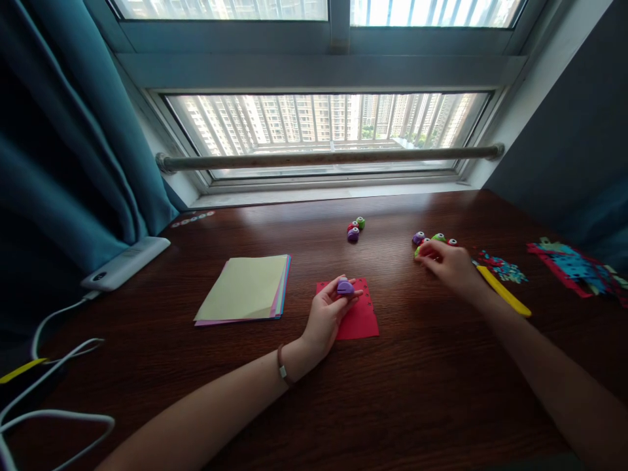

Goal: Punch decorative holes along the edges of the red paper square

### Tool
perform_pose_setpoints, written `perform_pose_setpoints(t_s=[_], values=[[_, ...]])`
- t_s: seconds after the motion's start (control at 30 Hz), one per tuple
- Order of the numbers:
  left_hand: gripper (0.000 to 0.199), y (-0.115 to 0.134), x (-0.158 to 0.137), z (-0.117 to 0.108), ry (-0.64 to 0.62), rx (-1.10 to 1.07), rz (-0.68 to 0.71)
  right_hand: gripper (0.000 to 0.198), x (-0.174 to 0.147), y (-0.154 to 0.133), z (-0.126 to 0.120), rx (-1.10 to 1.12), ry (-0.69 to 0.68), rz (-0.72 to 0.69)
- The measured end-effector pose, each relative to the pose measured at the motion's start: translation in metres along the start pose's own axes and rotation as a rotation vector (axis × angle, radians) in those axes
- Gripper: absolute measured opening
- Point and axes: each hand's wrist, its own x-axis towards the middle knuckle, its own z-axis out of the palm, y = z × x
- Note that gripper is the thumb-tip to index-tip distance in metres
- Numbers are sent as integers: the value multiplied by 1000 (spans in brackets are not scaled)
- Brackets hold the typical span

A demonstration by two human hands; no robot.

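Observation:
My left hand point(324, 314) holds a small purple craft punch point(345, 286) between thumb and fingers, above a red sheet of paper point(360, 320). Small holes run along that sheet's edges. My right hand point(449, 265) reaches into a cluster of small punches with eye-like white tops. Its thumb and fingertips close around a green punch point(418, 251), partly hidden by the fingers. Beside it stand a purple punch point(418, 238), another green punch point(438, 237) and a red punch point(452, 242).
A stack of coloured paper point(245, 288) lies left of my left hand. Red, green and purple punches point(353, 234) stand farther back. A yellow cutter-like tool point(505, 293), paper bits point(505, 268) and a bag of blue pieces point(572, 261) lie right. A white power strip point(127, 263) has cables.

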Motion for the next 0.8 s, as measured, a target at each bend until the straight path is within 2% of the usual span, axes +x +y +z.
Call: perform_pose_setpoints(t_s=[0.1, 0.13, 0.27, 0.47, 0.57, 0.67, 0.73, 0.77, 0.8], values=[[58, -1, 0, -1, -7, -3, 14, 6, 6, 46, -47, -237, 346, 84], [59, -1, 1, 0, -7, -1, 19, 7, 5, 61, -59, -261, 404, 114], [63, -2, 1, 0, -2, 8, 23, 5, -4, 102, -86, -351, 457, 180], [72, -5, 1, -2, -33, 69, 28, 17, -11, 124, -100, -476, 496, 264], [69, -7, 1, -5, -72, 156, 63, 24, -9, 119, -99, -438, 569, 241], [60, -7, -1, -5, -81, 242, 107, 25, -4, 94, -81, -316, 631, 161], [57, -6, -2, -4, -63, 301, 129, 25, -3, 63, -57, -207, 601, 104], [57, -5, -3, -3, -56, 328, 139, 24, -5, 44, -43, -37, 564, 88], [57, -5, -3, -2, -57, 352, 151, 24, -8, 24, -27, 121, 469, 77]])
